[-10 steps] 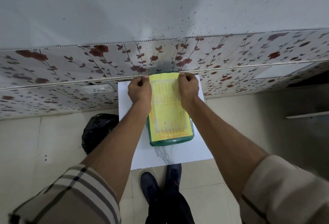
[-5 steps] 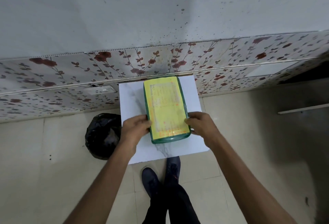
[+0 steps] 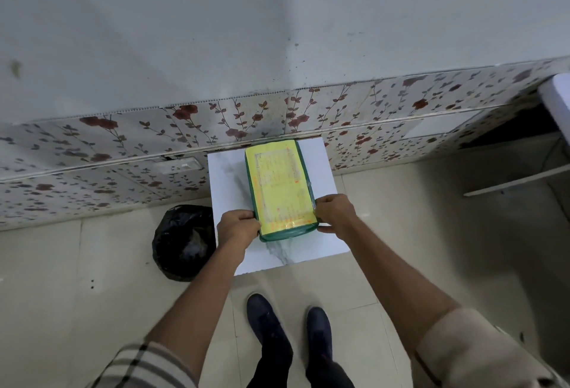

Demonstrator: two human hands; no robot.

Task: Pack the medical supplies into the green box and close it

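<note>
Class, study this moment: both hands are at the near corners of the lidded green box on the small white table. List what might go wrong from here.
1. The green box reaches almost to the far edge of the small white table, against the tiled wall; a push could wedge or tip it.
2. The left hand and right hand press only the near corners, so the far end of the lid may stay unlatched.
3. Fingers at the rim could get pinched.

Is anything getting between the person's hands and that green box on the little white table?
Nothing visible does. The left hand and the right hand each press directly against a side of the green box near its front end. The box sits lid-down on the white table, with no loose item beside it.
</note>
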